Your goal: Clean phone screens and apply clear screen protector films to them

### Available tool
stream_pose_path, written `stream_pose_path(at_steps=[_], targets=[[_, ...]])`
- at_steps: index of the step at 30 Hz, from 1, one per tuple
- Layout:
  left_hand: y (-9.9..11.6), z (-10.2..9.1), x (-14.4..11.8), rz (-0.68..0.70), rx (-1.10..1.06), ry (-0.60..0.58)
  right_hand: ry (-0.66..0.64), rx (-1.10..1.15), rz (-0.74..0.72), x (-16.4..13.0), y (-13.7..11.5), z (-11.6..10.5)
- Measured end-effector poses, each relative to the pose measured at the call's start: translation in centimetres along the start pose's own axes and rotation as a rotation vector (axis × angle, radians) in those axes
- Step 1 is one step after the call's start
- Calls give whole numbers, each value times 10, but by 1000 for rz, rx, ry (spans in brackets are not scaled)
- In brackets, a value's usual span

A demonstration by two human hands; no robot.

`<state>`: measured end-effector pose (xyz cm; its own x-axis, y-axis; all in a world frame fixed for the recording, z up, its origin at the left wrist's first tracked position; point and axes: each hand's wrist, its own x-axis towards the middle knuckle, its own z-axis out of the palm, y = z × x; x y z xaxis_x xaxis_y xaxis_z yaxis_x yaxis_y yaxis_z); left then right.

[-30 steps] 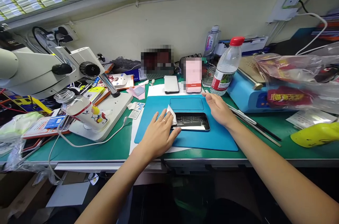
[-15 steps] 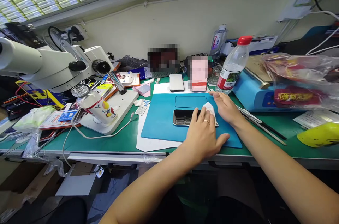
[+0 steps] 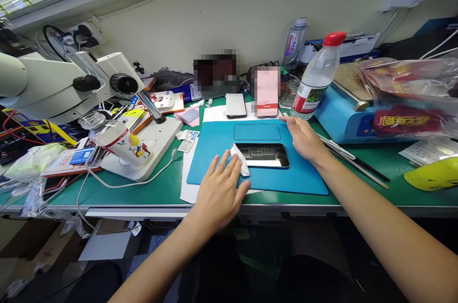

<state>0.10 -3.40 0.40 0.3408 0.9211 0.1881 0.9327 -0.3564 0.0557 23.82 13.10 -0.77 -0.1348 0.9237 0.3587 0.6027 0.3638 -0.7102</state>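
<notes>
A phone (image 3: 266,156) lies screen-up on the blue mat (image 3: 214,174), its glossy black glass reflecting lines. My left hand (image 3: 220,193), wearing a ring, lies flat with fingers stretched over a white tissue (image 3: 244,167) at the phone's left end. My right hand (image 3: 304,138) rests at the mat's upper right edge, fingers stretched and apart from the phone; its fingertips are partly hidden. Behind the phone, a thin black-edged clear panel (image 3: 256,132) lies on the mat.
A microscope (image 3: 50,86) and a glass jar (image 3: 118,138) stand left. On the right are a red-capped bottle (image 3: 315,83), a blue machine (image 3: 336,117) and tweezers (image 3: 343,155). A pink-screened phone (image 3: 267,90) leans at the back beside a silver device (image 3: 235,105).
My left hand has slid left across the phone with the tissue, from its right end to its left end, uncovering the right part. My right hand stays nearly in place.
</notes>
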Motion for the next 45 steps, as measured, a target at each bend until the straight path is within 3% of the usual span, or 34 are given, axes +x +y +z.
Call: stream_pose_path(at_steps=[10,21,26,31,37,41,45], targets=[[-17,5,36,-93,-18,-27,-5,2,-2,-2,-4,0],[-5,-1,-7,-98,-68,-83,-7,25,0,-5,-5,-1],[2,-1,-12,-117,-62,-96,-6,35,-7,-4,-5,0],[18,3,27,-66,-53,-71,9,44,-3,-2,-4,2],[65,9,88,11,-77,-40,46,70,-3,0,2,3],[89,10,83,58,-106,-44,48,74,-8,1,4,1],[80,9,57,84,-172,-17,57,63,-7,0,5,0]])
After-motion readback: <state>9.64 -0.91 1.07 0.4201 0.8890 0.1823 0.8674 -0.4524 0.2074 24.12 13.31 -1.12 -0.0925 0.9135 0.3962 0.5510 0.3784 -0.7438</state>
